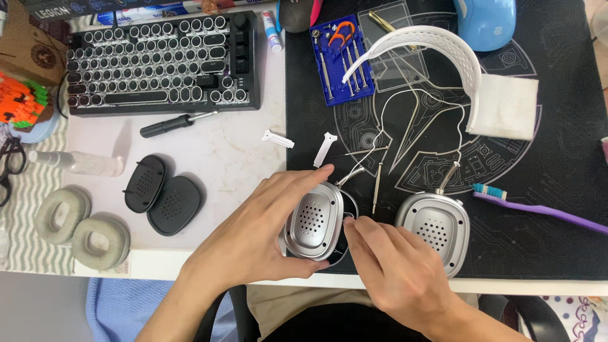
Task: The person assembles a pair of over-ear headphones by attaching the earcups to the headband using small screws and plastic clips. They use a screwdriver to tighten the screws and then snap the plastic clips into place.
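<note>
- Left hand (253, 237): grasps the near silver ear cup (313, 221) at the front edge of the black mat (557, 209), thumb under its lower rim, fingers over its top.
- Right hand (396, 269): fingertips pinch at the right rim of the same cup; whether they grip a part there cannot be told.
- Ear cups: two. The second silver ear cup (436, 228) lies just right of the hands, untouched.
- Ear cushions (82, 228): two, grey, at the left on the striped cloth.
- Black covers (161, 195): two, overlapping, on the white table.
- White clips (301, 144): two, near the mat's left edge.
- Purple toothbrush (538, 208): one, right of the second cup.
- Headband (437, 54): one, white, wired to both cups.
- Blue tray (339, 54): holds several small screwdrivers.
- Keyboard (161, 60): one, far left.
</note>
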